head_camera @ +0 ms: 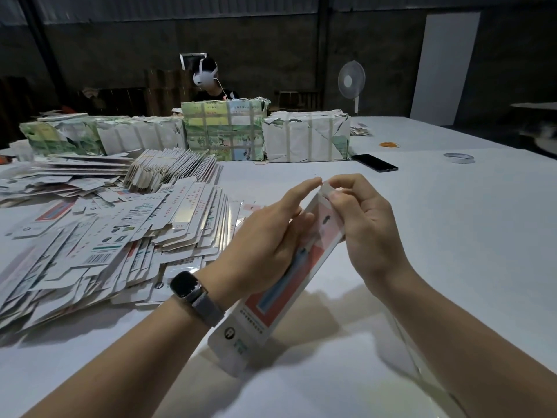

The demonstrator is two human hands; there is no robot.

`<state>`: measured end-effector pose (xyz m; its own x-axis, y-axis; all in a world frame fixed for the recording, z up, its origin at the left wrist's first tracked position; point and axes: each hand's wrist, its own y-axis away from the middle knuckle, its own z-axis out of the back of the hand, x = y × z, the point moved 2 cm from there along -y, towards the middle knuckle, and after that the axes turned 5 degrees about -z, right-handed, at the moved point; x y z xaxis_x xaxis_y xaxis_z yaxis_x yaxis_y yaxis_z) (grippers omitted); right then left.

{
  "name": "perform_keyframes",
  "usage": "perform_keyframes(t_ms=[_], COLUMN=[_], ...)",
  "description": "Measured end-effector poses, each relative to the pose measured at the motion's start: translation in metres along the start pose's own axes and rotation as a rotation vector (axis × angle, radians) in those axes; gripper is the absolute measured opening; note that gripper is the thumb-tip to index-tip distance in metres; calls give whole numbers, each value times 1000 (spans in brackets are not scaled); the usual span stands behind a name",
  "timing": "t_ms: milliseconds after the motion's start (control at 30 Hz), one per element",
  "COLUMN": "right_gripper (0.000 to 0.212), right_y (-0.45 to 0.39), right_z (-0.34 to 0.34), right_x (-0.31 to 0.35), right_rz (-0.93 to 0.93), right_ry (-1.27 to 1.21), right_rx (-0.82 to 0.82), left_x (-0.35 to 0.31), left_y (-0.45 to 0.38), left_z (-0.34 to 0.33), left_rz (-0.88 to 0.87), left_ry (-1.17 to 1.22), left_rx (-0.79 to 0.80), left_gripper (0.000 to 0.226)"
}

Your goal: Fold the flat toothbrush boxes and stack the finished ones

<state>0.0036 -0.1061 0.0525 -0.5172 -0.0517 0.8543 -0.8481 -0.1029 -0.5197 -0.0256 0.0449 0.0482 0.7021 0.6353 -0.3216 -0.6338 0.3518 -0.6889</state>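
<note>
In the head view, the toothbrush box (297,267) is slanting between both hands above the surface (452,236), its long axis running from its near end by the near edge up and away. The left hand (265,233) is cupping its side, fingers half curled; the right hand (361,218) is pinching the far-end flap. Flat boxes (114,236) are lying toward the left edge.

Head camera, one wide view, forward and down.
Hands close below; white table (452,236) runs far toward a dark wall (271,40).
</note>
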Motion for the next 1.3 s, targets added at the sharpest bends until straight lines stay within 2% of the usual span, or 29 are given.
perform_keyframes(t_ms=[267,400,600,900,1067,1200,1300], right_gripper=[23,27,32,29,28,31,24], right_y=[-1,0,0,1,6,8,8], right_z=[1,0,1,3,-1,-2,-3], right_x=[2,3,5,8,7,1,0], right_rz=[32,30,-3,-36,-45,-7,41], right_ry=[20,-17,-77,-72,-89,-21,-25], right_rx=[11,7,42,65,155,119,105], left_x=[-2,-2,0,1,2,3,2], left_y=[-1,0,1,2,1,0,0], left_z=[1,1,0,0,4,8,8], left_rz=[33,21,-1,-1,28,53,52], left_ry=[13,31,60,86,106,110,120], left_rx=[13,-8,-57,-96,-183,-255,-268], left_gripper=[51,42,42,35,27,29,28])
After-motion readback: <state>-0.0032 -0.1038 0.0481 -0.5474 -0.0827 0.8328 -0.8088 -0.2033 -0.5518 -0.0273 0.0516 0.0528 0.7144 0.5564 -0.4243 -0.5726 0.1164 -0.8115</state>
